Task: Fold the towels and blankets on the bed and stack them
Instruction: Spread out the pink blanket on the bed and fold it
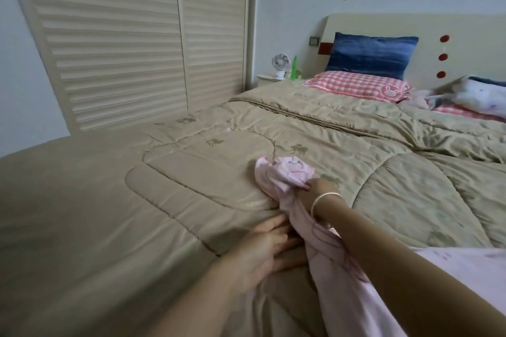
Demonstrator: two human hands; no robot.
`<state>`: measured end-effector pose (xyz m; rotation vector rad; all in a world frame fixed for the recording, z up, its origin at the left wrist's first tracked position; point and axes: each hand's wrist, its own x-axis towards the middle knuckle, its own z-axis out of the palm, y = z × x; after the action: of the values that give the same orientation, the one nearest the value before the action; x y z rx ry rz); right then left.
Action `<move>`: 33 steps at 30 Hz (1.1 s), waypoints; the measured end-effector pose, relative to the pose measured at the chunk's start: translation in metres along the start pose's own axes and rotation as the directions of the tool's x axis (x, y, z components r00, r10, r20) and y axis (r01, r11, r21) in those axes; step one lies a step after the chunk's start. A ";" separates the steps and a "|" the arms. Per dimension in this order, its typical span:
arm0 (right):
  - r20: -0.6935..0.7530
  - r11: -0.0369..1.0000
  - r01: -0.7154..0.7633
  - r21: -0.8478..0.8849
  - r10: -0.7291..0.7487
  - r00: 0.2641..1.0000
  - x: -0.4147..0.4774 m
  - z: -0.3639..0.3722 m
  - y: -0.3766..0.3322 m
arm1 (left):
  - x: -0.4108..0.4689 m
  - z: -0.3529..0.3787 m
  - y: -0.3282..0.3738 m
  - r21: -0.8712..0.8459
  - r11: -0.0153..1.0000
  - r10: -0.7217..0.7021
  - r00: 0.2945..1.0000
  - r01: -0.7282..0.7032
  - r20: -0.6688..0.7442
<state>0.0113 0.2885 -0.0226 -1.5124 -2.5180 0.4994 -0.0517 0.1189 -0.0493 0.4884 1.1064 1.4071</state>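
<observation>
Pink, soft and thin: the towel [284, 175] sits bunched into a knot on the beige quilt [191, 172], its tail running down under the right forearm toward the camera. Right hand [315, 190], bangle [325, 198] on the wrist: fingers curled, pinching the bunched end. Left hand [262, 246]: loose, fingers nearly straight, lying on the quilt beside the towel's hanging part; contact unclear. Hands apart, left nearer the camera.

Quilt: stitched, sheeny panels, wrinkled. A broad bare stretch runs left toward the slatted wardrobe [123, 44].

Far end: blue pillow [369, 55] upright against the headboard [451, 35], pink checked pillow [356, 86] flat before it. Crumpled bedding [476, 96] at the right edge.
</observation>
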 end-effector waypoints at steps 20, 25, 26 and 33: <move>0.301 0.124 -0.282 0.951 -0.173 0.938 0.002 -0.101 0.034 | 0.101 -0.001 0.064 -0.099 0.995 -0.050 0.906 0.010 -0.420; 0.250 0.022 -0.257 0.966 -0.334 0.909 0.013 -0.113 0.006 | 0.065 -0.046 0.110 -0.126 0.955 0.178 0.856 -0.270 -0.485; 0.228 0.031 -0.233 0.972 -0.356 0.906 0.015 -0.116 0.000 | 0.055 -0.051 0.119 -0.046 0.934 0.283 0.814 -0.354 -0.506; -0.064 0.144 0.082 0.986 -0.126 0.990 0.044 -0.131 -0.039 | -0.040 -0.106 0.183 0.375 0.820 0.551 0.415 -0.433 -0.725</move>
<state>-0.0023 0.3362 0.1118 -0.6849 -1.4360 1.7229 -0.2280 0.0790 0.0675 0.2355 1.9281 2.2240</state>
